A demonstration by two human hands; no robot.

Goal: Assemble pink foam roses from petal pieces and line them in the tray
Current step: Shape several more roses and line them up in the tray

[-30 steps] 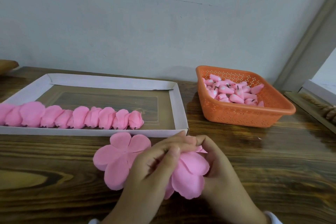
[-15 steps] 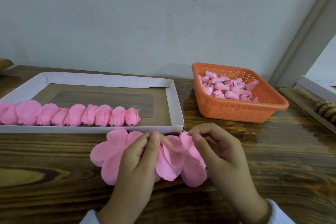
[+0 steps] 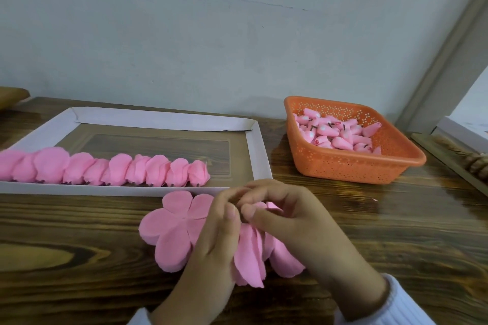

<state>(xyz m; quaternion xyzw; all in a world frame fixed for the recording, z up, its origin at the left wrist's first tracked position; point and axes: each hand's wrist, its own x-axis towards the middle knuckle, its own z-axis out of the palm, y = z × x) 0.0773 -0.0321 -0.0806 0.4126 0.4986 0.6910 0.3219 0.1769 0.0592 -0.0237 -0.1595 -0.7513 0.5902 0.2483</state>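
Note:
A stack of flat pink foam petal pieces (image 3: 171,229) lies on the wooden table just in front of the tray. My left hand (image 3: 219,235) and my right hand (image 3: 293,221) meet above it, fingertips pinched together on a petal piece (image 3: 250,261) whose petals hang down between the hands. What sits inside the folded petals is hidden by my fingers. A row of several finished pink roses (image 3: 111,169) lines the front edge of the white cardboard tray (image 3: 163,119).
An orange perforated basket (image 3: 351,166) with several pink rose buds (image 3: 335,134) stands at the right. A wall rises right behind the table. A wooden frame with a rope-like object (image 3: 472,163) lies at the far right edge.
My hands have come together again and the held petal piece now hangs lower, its petals folded down. The view shifted slightly. The roses in the tray did not move.

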